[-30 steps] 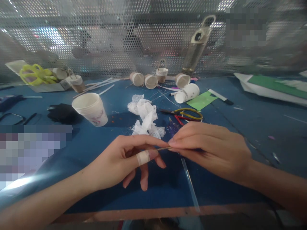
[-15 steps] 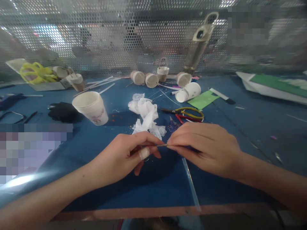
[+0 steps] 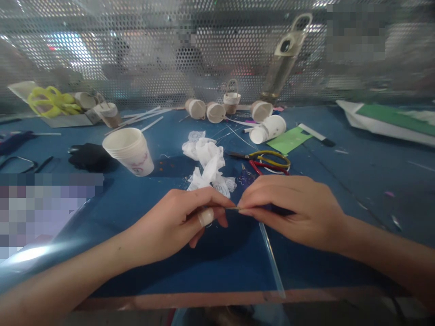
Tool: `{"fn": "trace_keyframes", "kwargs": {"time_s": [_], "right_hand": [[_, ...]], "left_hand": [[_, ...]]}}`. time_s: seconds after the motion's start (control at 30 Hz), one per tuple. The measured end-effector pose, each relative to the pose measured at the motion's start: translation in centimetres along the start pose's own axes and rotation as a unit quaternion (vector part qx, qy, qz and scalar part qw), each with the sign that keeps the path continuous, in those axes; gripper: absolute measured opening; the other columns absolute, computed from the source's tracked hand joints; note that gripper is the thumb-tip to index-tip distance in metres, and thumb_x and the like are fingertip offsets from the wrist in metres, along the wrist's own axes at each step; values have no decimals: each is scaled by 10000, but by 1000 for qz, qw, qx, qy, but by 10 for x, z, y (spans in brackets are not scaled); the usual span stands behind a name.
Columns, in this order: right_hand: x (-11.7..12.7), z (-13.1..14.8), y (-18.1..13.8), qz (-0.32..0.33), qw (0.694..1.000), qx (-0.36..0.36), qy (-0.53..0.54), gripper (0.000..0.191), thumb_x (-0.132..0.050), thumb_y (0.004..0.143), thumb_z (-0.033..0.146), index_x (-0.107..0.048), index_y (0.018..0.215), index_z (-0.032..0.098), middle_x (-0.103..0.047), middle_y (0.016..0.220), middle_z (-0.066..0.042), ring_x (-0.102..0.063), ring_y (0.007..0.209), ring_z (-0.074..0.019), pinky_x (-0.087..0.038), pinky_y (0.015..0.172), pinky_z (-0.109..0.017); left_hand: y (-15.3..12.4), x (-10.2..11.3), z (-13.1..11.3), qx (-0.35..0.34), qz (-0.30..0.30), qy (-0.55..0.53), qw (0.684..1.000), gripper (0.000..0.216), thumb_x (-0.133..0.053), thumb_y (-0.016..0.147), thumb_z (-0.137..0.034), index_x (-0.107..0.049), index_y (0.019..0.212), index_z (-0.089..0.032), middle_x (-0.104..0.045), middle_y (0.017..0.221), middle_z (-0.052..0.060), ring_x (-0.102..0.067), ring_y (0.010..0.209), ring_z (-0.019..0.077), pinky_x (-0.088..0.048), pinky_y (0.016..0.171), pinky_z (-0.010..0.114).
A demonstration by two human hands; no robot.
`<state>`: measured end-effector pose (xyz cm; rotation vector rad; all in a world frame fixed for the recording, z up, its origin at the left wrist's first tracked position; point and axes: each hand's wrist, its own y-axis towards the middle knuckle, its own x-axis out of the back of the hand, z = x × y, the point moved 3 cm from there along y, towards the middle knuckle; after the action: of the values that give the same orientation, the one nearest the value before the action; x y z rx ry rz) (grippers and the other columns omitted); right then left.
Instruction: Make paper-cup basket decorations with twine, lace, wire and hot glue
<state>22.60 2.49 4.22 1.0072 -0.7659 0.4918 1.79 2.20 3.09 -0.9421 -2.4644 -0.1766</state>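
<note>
We are pinching what seems a thin stick (image 3: 232, 208) between our left hand (image 3: 183, 222) and right hand (image 3: 292, 208), fingertips clamped on its ends above the blue mat (image 3: 217, 267); squeezing harder could snap it. White lace (image 3: 207, 165) is lying beyond

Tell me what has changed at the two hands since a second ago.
The left hand has curled: its lower fingers, hanging open a second ago, are now tucked in, and the bandaged finger sits closer to the thin strip. Both hands have drawn slightly nearer each other. The right hand still pinches the strip's other end. The paper cups, white lace and pliers lie unchanged.
</note>
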Motion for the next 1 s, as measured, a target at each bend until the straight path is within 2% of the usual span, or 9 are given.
{"fn": "trace_keyframes", "kwargs": {"time_s": [0.23, 0.4, 0.67, 1.0], "right_hand": [[7, -2, 5, 44, 992, -1, 117, 36, -692, 935, 183, -725, 944, 197, -774, 856, -21, -733, 798, -128, -558, 732, -211], [8, -3, 5, 69, 984, 21, 165, 71, -656, 963, 182, -722, 938, 191, -776, 845, -33, -733, 790, -127, -567, 716, -218], [6, -1, 4, 81, 970, 21, 229, 42, -697, 920, 120, -738, 911, 114, -772, 837, -68, -725, 807, -130, -568, 743, -210], [3, 1, 4, 53, 965, -16, 255, 11, -721, 894, 101, -730, 898, 104, -744, 818, -59, -701, 765, -118, -561, 716, -212]], "left_hand": [[-1, 2, -2, 17, 58, -140, 988, 191, -529, 1032, -265, -672, 1118, -171, -751, 937, 35, -491, 472, 30, -439, 511, 172], [-3, 0, 0, 40, 114, -214, 969, 196, -543, 1027, -259, -685, 1131, -171, -754, 958, 54, -460, 468, 20, -421, 489, 164], [-4, -2, 0, 33, 148, -216, 964, 193, -539, 1029, -239, -687, 1124, -161, -749, 968, 70, -457, 474, 15, -411, 477, 153], [-3, -1, 3, 13, 148, -258, 955, 187, -562, 1021, -233, -688, 1136, -156, -759, 968, 91, -481, 484, 29, -433, 480, 159]]}}
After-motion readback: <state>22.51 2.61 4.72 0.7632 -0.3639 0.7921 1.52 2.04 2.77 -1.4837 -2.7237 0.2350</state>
